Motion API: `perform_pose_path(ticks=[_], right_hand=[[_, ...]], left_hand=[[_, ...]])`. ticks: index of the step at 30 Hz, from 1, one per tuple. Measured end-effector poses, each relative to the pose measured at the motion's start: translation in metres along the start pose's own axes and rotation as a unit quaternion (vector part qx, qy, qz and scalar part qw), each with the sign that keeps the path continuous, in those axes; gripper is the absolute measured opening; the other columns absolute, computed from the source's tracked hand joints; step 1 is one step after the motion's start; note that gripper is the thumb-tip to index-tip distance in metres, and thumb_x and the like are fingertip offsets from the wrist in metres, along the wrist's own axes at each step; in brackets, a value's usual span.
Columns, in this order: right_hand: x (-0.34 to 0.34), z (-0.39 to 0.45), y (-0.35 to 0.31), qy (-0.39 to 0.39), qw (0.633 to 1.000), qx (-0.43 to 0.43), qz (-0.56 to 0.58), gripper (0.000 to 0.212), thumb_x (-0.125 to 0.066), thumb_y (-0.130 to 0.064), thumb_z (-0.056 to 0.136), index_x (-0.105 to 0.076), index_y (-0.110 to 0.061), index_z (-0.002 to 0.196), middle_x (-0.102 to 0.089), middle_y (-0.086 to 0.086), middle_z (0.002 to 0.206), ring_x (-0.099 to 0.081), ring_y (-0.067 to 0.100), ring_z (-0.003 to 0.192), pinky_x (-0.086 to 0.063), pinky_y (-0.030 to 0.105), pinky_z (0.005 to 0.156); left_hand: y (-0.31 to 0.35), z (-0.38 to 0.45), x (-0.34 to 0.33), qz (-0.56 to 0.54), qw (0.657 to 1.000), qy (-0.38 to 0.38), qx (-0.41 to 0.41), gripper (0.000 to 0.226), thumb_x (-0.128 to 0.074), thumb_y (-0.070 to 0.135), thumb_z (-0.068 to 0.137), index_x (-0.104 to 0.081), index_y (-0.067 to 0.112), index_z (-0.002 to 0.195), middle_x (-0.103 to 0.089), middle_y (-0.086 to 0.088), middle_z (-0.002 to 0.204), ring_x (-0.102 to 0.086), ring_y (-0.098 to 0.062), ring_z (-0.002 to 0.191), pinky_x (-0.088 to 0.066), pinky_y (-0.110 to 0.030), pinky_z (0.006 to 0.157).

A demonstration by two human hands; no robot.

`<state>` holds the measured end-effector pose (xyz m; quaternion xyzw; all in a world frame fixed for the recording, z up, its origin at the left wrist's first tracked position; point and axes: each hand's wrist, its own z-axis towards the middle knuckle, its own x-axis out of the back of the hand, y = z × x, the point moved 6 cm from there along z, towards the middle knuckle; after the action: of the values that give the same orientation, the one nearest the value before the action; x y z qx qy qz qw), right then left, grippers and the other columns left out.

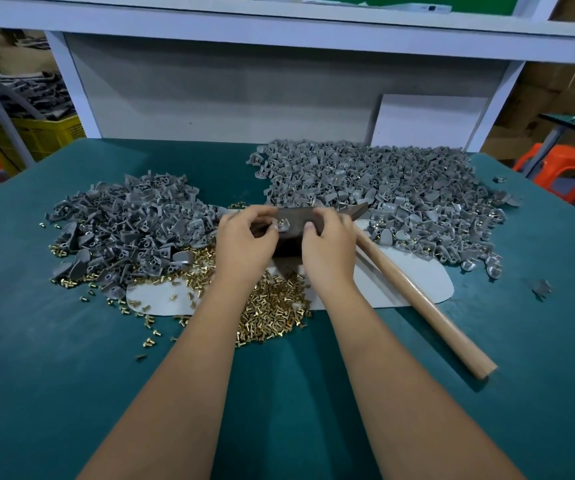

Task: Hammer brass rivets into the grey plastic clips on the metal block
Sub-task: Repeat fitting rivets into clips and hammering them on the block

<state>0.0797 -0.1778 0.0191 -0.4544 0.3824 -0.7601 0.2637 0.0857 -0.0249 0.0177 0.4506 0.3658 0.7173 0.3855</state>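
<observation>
1. On the green tabletop (71, 375), in the head view, the dark metal block (296, 220) stands at the middle, between a pile of grey clips (133, 223) on the left and a larger heap (383, 188) at the right rear.
2. The left hand (246, 242) pinches one grey clip (283, 226) on top of the block; a brass rivet (280, 222) shows at that clip, though I cannot tell whether it is seated.
3. The right hand (327, 247) curls its fingers against the block's near face, steadying it; it holds no tool.
4. The hammer (417, 299) lies just right of the right hand, its wooden handle angled toward the near edge.
5. Loose brass rivets (272, 306) are strewn in front of the block and under the wrists.
6. Risks, as I judge them: a tilted rivet could bend or skip off when struck, and fingertips pinching this close to the clip could be hit.
</observation>
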Motion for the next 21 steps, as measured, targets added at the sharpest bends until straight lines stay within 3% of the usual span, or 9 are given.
perform_pose_path(ticks=[4, 10, 15, 19, 21], right_hand=[[-0.001, 0.002, 0.005, -0.037, 0.996, -0.058, 0.060, 0.037, -0.049, -0.023, 0.097, -0.051, -0.018, 0.133, -0.051, 0.003, 0.135, -0.049, 0.020, 0.120, -0.038, 0.029, 0.096], [0.003, -0.007, 0.006, -0.070, 0.992, -0.061, 0.091, 0.045, -0.055, -0.020, 0.094, -0.048, -0.016, 0.138, -0.050, 0.002, 0.139, -0.046, 0.018, 0.127, -0.034, 0.029, 0.104], [0.003, -0.015, -0.003, -0.025, 0.999, -0.014, -0.014, 0.038, -0.055, -0.038, 0.090, -0.057, -0.033, 0.127, -0.050, 0.001, 0.124, -0.041, 0.020, 0.121, -0.035, 0.035, 0.099], [0.012, -0.013, -0.013, 0.053, 0.993, 0.024, -0.104, 0.032, -0.055, -0.049, 0.086, -0.064, -0.038, 0.115, -0.033, 0.005, 0.143, -0.024, 0.023, 0.132, -0.024, 0.042, 0.108], [0.015, -0.010, -0.019, 0.057, 0.995, 0.048, -0.070, 0.021, -0.059, -0.043, 0.086, -0.068, -0.039, 0.104, -0.039, 0.000, 0.138, -0.027, 0.021, 0.129, -0.023, 0.040, 0.108]], left_hand=[[0.004, -0.002, 0.001, 0.016, 1.000, 0.015, -0.004, 0.026, -0.065, 0.019, 0.085, -0.070, 0.035, 0.106, -0.066, 0.007, 0.103, -0.053, -0.011, 0.114, -0.047, -0.031, 0.094], [0.002, -0.005, 0.006, -0.009, 1.000, -0.004, -0.016, 0.027, -0.065, 0.016, 0.085, -0.070, 0.032, 0.107, -0.070, 0.015, 0.090, -0.057, -0.023, 0.113, -0.048, -0.044, 0.098], [0.001, -0.002, 0.009, -0.012, 0.999, -0.029, -0.034, 0.032, -0.067, 0.015, 0.087, -0.065, 0.038, 0.109, -0.071, 0.016, 0.087, -0.057, -0.024, 0.113, -0.046, -0.044, 0.101], [0.000, -0.001, 0.007, -0.037, 0.998, -0.044, -0.037, 0.037, -0.066, 0.013, 0.087, -0.064, 0.037, 0.114, -0.073, 0.012, 0.090, -0.057, -0.028, 0.115, -0.045, -0.045, 0.104], [0.001, -0.001, 0.007, -0.031, 0.998, -0.040, -0.039, 0.039, -0.065, 0.014, 0.087, -0.060, 0.040, 0.115, -0.073, 0.014, 0.089, -0.056, -0.023, 0.117, -0.043, -0.046, 0.105]])
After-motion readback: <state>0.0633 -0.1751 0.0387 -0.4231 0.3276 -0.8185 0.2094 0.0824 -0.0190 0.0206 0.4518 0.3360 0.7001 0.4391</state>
